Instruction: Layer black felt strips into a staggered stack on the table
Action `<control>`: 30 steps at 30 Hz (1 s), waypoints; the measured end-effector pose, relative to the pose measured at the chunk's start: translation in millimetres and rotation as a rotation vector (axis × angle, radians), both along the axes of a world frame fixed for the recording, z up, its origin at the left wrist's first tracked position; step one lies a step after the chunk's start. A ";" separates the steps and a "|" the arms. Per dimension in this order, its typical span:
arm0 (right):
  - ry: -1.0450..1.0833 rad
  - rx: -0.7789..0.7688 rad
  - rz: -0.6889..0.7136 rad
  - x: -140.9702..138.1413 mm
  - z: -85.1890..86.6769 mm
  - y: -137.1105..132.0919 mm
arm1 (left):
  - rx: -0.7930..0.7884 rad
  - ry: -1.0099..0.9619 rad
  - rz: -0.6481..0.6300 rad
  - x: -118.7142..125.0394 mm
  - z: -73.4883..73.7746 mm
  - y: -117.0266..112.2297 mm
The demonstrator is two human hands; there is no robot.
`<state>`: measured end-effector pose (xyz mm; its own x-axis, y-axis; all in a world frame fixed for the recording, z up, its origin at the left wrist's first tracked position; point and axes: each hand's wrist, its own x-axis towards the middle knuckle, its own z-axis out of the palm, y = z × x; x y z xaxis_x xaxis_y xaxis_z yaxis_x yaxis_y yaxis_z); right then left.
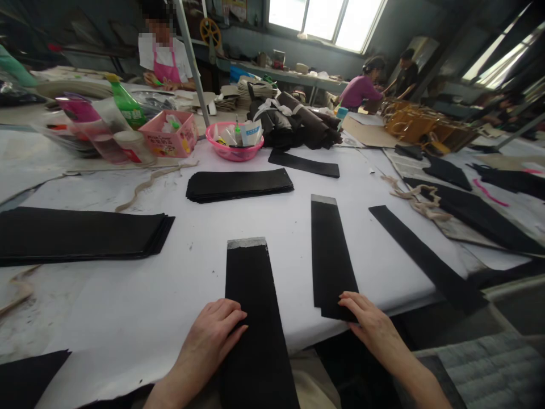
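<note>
A long black strip (254, 301) with a grey band at its far end lies in front of me and runs toward my lap past the table's near edge. At its left side my left hand (217, 326) is closed, with fingertips and thumb on the strip. A second black strip (330, 250), also grey at its far end, lies to the right. My right hand (361, 315) grips its near end, fingers on top and thumb at the lower edge. Farther right, a narrower plain black strip (419, 250) hangs over the table's edge.
Stacks of black pieces lie at left (80, 233) and centre (240, 184) on the white-covered table (191, 295). Behind stand a pink basket (234, 152), a pink box (170, 136) and dark rolls (293, 122). Beige cords (419, 196) lie right. Other people work farther back.
</note>
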<state>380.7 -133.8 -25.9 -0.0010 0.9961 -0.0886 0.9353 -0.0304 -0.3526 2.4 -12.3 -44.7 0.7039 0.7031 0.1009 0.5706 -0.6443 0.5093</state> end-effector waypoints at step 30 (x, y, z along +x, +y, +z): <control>0.543 0.140 -0.505 17.4 45.1 29.0 | -0.707 -0.272 0.016 60.6 36.6 13.1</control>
